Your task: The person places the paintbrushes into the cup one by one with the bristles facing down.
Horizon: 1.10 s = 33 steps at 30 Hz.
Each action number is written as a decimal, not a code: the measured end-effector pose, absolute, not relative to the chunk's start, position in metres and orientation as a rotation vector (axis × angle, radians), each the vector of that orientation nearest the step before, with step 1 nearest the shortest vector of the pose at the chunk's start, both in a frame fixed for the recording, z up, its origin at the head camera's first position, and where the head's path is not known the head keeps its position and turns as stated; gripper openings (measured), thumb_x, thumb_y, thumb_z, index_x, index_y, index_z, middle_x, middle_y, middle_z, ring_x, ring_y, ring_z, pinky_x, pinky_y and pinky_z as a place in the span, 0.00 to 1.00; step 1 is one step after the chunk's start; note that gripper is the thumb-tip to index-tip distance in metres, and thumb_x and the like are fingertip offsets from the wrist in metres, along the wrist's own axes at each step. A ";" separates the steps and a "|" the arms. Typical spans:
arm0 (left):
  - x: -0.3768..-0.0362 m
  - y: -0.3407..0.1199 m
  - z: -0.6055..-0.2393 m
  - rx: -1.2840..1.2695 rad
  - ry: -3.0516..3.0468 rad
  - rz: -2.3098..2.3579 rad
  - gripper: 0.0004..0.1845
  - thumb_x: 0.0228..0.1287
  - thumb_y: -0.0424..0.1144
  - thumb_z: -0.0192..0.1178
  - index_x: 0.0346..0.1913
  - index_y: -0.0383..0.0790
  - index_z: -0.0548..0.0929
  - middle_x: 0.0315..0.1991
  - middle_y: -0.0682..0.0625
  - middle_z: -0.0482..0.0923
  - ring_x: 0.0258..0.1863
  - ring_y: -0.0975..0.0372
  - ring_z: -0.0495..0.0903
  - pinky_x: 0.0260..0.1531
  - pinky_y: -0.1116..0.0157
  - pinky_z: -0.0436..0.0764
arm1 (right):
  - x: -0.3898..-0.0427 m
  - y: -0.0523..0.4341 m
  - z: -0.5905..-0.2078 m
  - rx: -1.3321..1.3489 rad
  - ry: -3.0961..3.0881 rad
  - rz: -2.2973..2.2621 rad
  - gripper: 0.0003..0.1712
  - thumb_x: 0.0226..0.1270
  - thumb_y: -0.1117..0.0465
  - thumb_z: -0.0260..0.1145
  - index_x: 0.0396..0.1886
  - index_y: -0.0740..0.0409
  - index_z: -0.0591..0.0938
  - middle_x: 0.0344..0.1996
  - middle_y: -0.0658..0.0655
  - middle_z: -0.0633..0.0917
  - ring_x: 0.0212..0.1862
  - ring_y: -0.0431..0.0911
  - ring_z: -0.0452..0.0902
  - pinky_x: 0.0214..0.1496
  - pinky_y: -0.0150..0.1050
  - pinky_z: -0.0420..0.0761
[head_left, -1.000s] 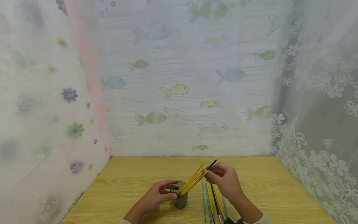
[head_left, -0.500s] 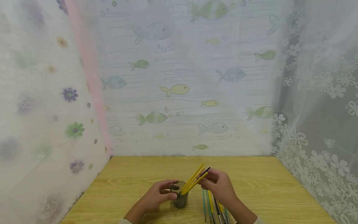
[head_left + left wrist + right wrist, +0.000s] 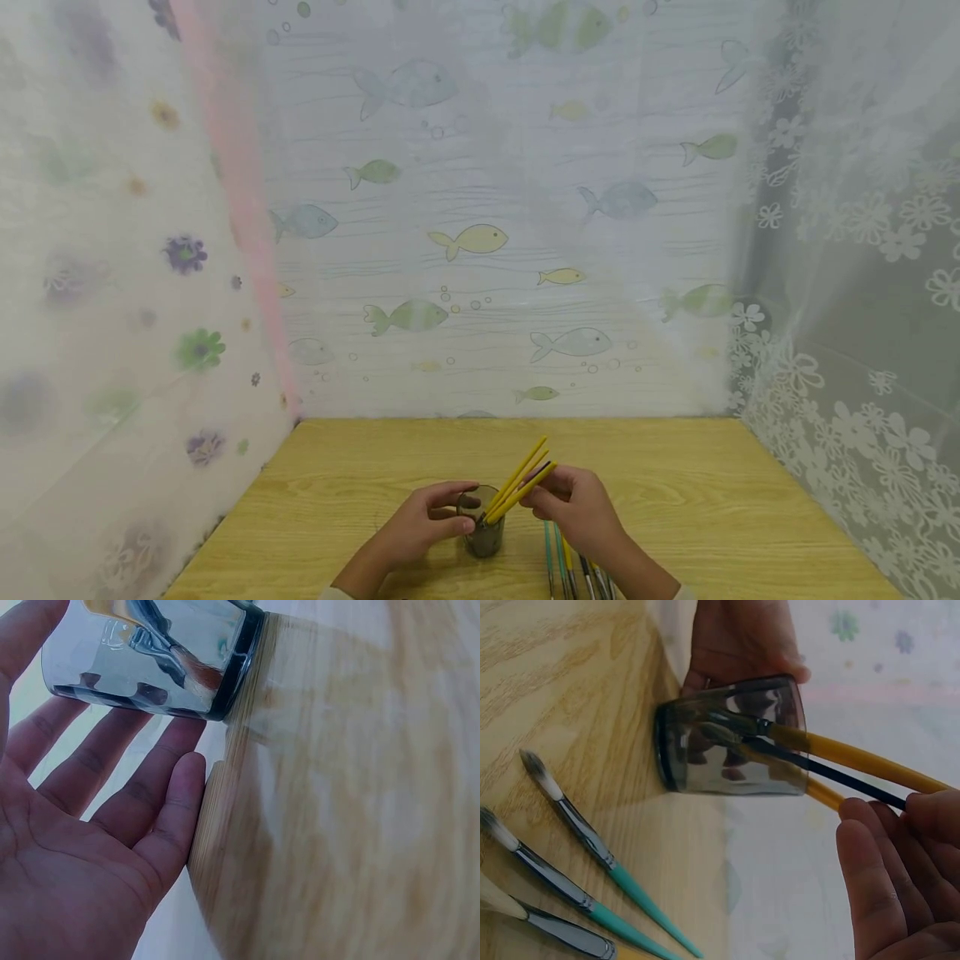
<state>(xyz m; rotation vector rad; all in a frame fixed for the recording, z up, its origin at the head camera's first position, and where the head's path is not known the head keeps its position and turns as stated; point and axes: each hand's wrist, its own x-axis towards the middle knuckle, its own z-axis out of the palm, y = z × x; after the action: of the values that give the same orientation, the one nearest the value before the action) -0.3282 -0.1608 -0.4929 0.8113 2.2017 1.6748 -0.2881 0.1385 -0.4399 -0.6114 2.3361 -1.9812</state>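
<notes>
Nearest the wearer, a row of loose brushes point(image 3: 573, 575) lies on the wooden tabletop point(image 3: 750, 517), partly under the right forearm; the right wrist view shows teal handles, metal ferrules and pale bristle tips.

Right hand point(image 3: 577, 504): fingertips pinch the upper end of a dark-handled brush point(image 3: 832, 774), a narrow grip closed on the handle. Its bristle end is already inside the glass cup point(image 3: 483, 533), lying between the yellow-handled brushes point(image 3: 521, 487) that lean out of the cup toward the right.

Left hand point(image 3: 423, 525): it is at the cup's left side. In the head view the thumb and a finger sit at the rim; in the left wrist view the palm is spread and the fingers are straight (a loose, open grip, steadying rather than clasping). The cup stands upright on the tabletop, near its front edge, between the two hands.

Beyond the tabletop, sheer curtains close the space: fish print point(image 3: 472, 240) at the back, flowers at either side.
</notes>
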 end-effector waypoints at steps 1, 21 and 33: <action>-0.328 -0.161 -0.492 0.812 2.201 1.675 0.30 0.76 0.46 0.63 0.76 0.45 0.72 0.67 0.36 0.78 0.63 0.47 0.81 0.54 0.60 0.86 | -0.288 0.138 -0.440 -0.608 2.333 -1.979 0.19 0.74 0.56 0.69 0.54 0.66 0.85 0.50 0.64 0.89 0.50 0.52 0.89 0.48 0.41 0.89; -0.328 -0.159 -0.488 0.916 2.122 1.632 0.31 0.78 0.42 0.60 0.78 0.42 0.68 0.69 0.37 0.76 0.68 0.44 0.76 0.57 0.65 0.83 | -0.290 0.138 -0.439 -0.551 2.418 -1.907 0.26 0.69 0.53 0.74 0.58 0.67 0.80 0.42 0.59 0.89 0.41 0.58 0.90 0.42 0.50 0.90; -0.330 -0.158 -0.490 0.916 2.106 1.632 0.30 0.78 0.42 0.60 0.78 0.42 0.68 0.67 0.42 0.78 0.66 0.48 0.79 0.56 0.65 0.84 | -0.293 0.145 -0.436 -0.437 2.395 -1.959 0.26 0.73 0.51 0.70 0.56 0.69 0.82 0.38 0.60 0.90 0.38 0.52 0.91 0.40 0.48 0.90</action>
<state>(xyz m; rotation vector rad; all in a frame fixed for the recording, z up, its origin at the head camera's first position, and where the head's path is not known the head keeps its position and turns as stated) -0.3296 -0.1581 -0.4901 0.9164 2.1060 1.6321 -0.2931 0.1449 -0.4357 -0.4371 2.3947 -1.9585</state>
